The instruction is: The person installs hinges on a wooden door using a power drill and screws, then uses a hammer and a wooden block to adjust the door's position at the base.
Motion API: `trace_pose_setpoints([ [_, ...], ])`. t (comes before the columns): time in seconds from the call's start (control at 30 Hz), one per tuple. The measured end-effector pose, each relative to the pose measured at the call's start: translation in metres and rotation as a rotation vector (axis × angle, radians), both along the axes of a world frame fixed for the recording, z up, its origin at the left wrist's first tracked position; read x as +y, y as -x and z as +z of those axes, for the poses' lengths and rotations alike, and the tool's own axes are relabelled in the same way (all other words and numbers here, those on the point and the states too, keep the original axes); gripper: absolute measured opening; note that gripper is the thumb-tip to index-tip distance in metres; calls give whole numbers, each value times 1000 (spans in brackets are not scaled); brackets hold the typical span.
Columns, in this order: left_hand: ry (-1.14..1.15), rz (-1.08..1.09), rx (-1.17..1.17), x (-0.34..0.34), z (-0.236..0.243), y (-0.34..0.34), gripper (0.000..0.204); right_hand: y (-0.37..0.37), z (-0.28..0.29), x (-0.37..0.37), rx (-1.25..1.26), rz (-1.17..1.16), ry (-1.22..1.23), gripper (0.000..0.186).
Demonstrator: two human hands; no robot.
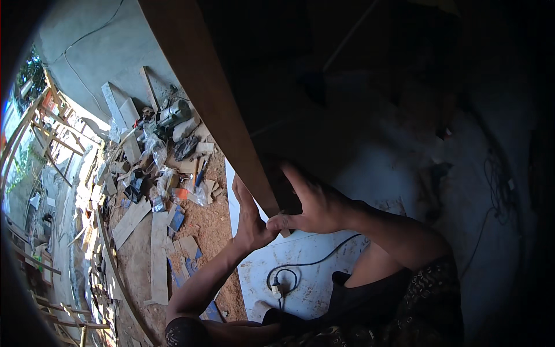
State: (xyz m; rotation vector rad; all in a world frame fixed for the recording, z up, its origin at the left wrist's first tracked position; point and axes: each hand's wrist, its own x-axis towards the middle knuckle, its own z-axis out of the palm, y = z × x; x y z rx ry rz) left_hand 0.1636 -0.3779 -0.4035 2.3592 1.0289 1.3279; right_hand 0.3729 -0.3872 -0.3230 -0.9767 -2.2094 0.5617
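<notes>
A long brown wooden board (199,75) slants from the upper edge down to the middle of the view. Its near end sits between my two hands. My left hand (250,222) lies along the board's left side, fingers pointing away from me. From the right, my right hand (315,205) grips the same end, its thumb across the near tip and its fingers raised on the far side. Deep shadow hides part of the right fingers and the board's right side.
Below my hands, a black cable with a plug connection (276,287) lies on the dusty pale floor (257,272). At left are wood offcuts (159,260), sawdust (214,231), plastic bags and a green power tool (173,114) near a grey wall (110,52). The right side is very dark.
</notes>
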Motion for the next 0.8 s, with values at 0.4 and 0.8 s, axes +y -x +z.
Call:
trace_pose_setpoints([
  [0.4,352,-345,349,11,-1,-19,76,-117,-4,61,218,-390,-12,54],
  [0.8,635,-537,510,2,-84,17,59,-240,-23,208,77,-970,-69,53],
])
